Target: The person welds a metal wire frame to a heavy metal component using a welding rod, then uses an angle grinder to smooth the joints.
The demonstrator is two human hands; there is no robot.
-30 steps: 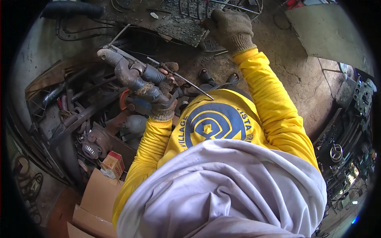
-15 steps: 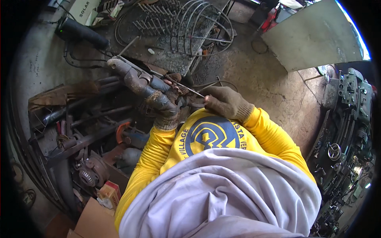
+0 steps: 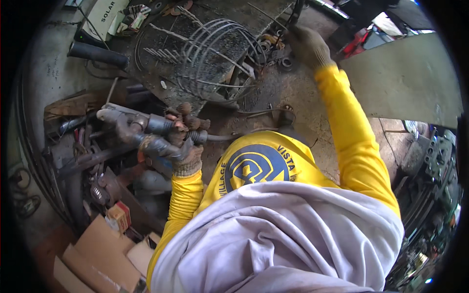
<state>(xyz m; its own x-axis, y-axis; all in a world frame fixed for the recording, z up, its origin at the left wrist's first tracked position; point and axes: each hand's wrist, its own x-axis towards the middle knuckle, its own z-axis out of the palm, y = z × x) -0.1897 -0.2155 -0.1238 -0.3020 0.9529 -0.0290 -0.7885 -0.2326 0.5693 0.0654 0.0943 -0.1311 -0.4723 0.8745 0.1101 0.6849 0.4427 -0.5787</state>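
My left hand (image 3: 168, 149), in a dark, worn glove, is wrapped round a welding electrode holder (image 3: 159, 125). A short rod (image 3: 112, 89) sticks up from the holder's far end, and a cable (image 3: 220, 137) trails off its other end to the right. Ragged brown wrapping and coppery parts show on the holder beside my fingers. Far off to the right, my right hand (image 3: 305, 46), gloved in brown, is stretched out past the workbench edge with a thin metal rod (image 3: 266, 14) running into its closed fingers. My right fingertips are partly hidden.
A rounded cage of bent metal bars (image 3: 215, 58) rests on the dark workbench (image 3: 146, 73). Round metal parts (image 3: 285, 62) lie beyond its right side. Scrap metal and cardboard (image 3: 97, 249) are at the left. A large grey sheet (image 3: 405, 83) and a machine (image 3: 435, 166) stand right.
My right hand has moved from near my chest to the far right, and the thin rod has gone with it. My left hand and the electrode holder have shifted left.
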